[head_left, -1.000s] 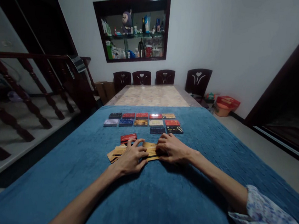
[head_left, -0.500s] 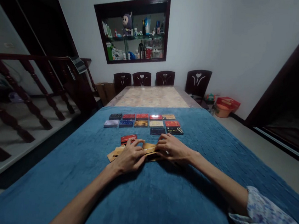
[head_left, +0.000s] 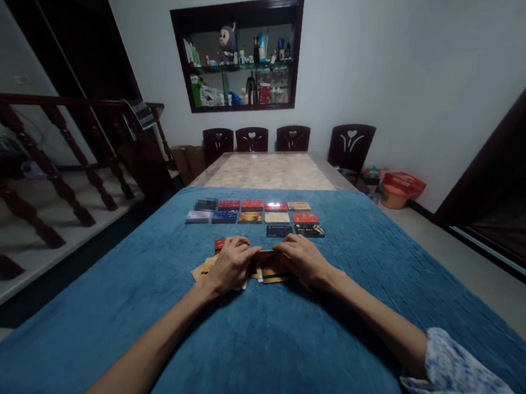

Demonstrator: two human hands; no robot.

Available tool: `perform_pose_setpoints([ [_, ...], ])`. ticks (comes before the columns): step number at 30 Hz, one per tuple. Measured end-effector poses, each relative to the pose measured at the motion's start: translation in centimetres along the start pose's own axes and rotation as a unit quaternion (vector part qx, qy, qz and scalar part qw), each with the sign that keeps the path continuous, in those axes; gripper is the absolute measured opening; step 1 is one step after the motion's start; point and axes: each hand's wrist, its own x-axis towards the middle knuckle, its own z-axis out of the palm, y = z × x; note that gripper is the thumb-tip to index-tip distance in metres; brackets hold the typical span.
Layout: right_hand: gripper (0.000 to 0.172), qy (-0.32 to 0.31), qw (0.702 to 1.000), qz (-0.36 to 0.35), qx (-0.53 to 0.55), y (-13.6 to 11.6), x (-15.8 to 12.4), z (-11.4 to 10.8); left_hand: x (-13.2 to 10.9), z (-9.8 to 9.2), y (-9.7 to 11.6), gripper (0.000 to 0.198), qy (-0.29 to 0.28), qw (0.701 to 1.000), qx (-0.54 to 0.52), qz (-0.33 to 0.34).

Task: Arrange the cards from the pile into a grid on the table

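A plastic card (head_left: 266,251) is pinched between my left hand (head_left: 233,265) and my right hand (head_left: 303,259), one at each end, and its thin edge faces me. Both hands are closed, and their fingers cover most of it. Below them lie loose gold cards (head_left: 277,277), some with a dark stripe. More gold cards (head_left: 202,271) fan out to the left of my left hand, partly under it. A red card (head_left: 218,244) shows behind my left hand, mostly hidden.
Beyond my hands, stacks of cards stand in rows, among them blue (head_left: 224,217), cream (head_left: 276,218) and black ones (head_left: 309,229). A blue cloth (head_left: 320,366) covers the near table; bare tabletop (head_left: 275,168) lies behind it. Chairs (head_left: 352,145) stand around the far end.
The card between my hands has turned from showing its gold face to standing edge-on. My left hand has shifted slightly and hides more of the red card. The view has moved a little.
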Motion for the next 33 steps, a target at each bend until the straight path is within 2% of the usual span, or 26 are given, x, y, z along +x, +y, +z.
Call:
perform_pose_setpoints([
  [5, 0.029, 0.004, 0.999, 0.049, -0.007, -0.4, 0.2, 0.6, 0.5, -0.1, -0.1, 0.046, -0.037, 0.997, -0.010, -0.060],
  [11, 0.033, -0.001, 0.997, 0.068, -0.022, -0.6, 0.3, 1.1, 0.9, -0.1, 0.0, 0.049, -0.068, 0.991, 0.006, -0.118],
  [15, 0.038, -0.024, 0.996, 0.074, -0.031, -0.5, 0.3, 1.3, 1.0, 0.2, 0.0, 0.049, -0.065, 0.988, -0.004, -0.138],
  [20, 0.047, -0.045, 0.995, 0.080, -0.040, -0.5, 0.3, 1.5, 1.2, 0.3, 0.2, 0.039, -0.064, 0.986, -0.014, -0.155],
  [27, 0.047, -0.051, 0.994, 0.083, -0.053, -0.8, 0.4, 1.0, 1.8, 0.1, 0.7, 0.037, -0.067, 0.984, 0.008, -0.167],
  [33, 0.055, -0.042, 0.995, 0.074, -0.054, -0.5, 0.4, 0.7, 2.1, 0.3, 0.9, 0.036, -0.054, 0.982, 0.012, -0.182],
])
